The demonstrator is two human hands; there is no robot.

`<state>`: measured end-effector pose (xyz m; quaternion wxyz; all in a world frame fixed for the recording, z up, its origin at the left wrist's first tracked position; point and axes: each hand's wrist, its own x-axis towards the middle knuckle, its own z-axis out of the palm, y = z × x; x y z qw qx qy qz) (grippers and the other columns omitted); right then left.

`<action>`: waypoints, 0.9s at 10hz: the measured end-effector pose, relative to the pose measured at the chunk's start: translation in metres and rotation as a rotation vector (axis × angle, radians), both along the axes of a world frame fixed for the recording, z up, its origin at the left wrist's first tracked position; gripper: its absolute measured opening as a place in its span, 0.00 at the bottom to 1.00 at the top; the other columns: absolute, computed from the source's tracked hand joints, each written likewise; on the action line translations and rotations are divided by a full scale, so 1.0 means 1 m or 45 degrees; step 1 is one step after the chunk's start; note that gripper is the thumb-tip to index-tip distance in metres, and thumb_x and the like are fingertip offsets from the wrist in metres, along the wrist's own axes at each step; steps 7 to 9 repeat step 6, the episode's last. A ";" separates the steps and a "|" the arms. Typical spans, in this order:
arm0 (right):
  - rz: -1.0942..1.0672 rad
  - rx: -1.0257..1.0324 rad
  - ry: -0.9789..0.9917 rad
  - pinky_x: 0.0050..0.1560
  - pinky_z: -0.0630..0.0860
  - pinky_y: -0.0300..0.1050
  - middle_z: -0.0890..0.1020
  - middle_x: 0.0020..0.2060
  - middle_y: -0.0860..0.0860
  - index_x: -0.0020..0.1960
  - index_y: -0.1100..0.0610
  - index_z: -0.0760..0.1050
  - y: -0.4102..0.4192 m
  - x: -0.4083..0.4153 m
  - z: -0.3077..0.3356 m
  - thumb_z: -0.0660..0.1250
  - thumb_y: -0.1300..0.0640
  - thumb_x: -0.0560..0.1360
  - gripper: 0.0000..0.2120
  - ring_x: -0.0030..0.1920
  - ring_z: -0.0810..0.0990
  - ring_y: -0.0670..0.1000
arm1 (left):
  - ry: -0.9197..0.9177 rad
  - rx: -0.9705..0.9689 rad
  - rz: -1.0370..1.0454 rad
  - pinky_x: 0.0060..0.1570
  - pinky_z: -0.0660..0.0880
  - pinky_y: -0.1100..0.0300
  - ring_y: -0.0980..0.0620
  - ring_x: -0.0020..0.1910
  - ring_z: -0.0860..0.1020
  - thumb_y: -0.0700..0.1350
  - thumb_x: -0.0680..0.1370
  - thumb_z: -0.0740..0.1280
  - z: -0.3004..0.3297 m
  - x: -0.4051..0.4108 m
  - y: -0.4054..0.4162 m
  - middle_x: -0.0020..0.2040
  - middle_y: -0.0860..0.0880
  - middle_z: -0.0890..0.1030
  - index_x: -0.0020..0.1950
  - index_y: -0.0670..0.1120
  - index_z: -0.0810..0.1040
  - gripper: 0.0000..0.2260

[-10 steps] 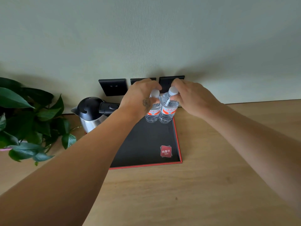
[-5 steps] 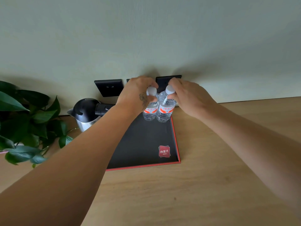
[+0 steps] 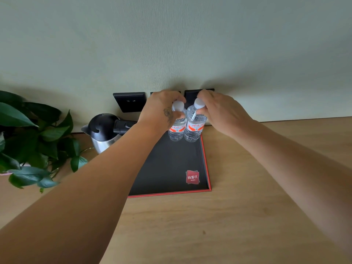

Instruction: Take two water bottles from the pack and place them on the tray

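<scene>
Two small clear water bottles with red-and-white labels and white caps stand upright side by side at the far right corner of a black tray with a red rim point(image 3: 206, 168). My left hand point(image 3: 162, 111) grips the neck of the left bottle point(image 3: 177, 129). My right hand point(image 3: 221, 111) pinches the cap and neck of the right bottle point(image 3: 195, 128). Both bottle bases rest on the tray floor. The pack is out of view.
A steel kettle with a black lid and handle point(image 3: 104, 132) stands left of the tray, partly behind my left forearm. A leafy green plant point(image 3: 28, 141) fills the left edge. Black wall sockets point(image 3: 129, 101) sit behind the bottles. The wooden tabletop point(image 3: 247, 216) extends to the right and front.
The view shifts slightly between frames. Both hands keep their hold on the bottle tops, and the bottles stay together at the tray's far right corner.
</scene>
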<state>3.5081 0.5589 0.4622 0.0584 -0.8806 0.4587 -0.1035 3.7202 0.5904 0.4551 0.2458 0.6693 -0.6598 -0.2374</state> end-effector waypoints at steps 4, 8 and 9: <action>-0.164 0.060 0.006 0.45 0.78 0.56 0.82 0.65 0.58 0.74 0.57 0.70 0.020 -0.002 0.000 0.68 0.48 0.83 0.23 0.53 0.84 0.69 | -0.167 -0.146 -0.143 0.60 0.80 0.43 0.38 0.61 0.82 0.43 0.80 0.76 0.009 0.000 0.022 0.64 0.43 0.84 0.70 0.44 0.81 0.18; -0.140 0.006 0.063 0.48 0.82 0.57 0.79 0.70 0.56 0.81 0.55 0.63 0.028 -0.009 0.026 0.65 0.42 0.84 0.31 0.57 0.84 0.64 | -0.257 -0.124 -0.095 0.65 0.79 0.40 0.38 0.68 0.79 0.52 0.81 0.76 0.035 0.006 0.046 0.69 0.42 0.80 0.77 0.46 0.76 0.26; -0.140 0.006 0.063 0.48 0.82 0.57 0.79 0.70 0.56 0.81 0.55 0.63 0.028 -0.009 0.026 0.65 0.42 0.84 0.31 0.57 0.84 0.64 | -0.257 -0.124 -0.095 0.65 0.79 0.40 0.38 0.68 0.79 0.52 0.81 0.76 0.035 0.006 0.046 0.69 0.42 0.80 0.77 0.46 0.76 0.26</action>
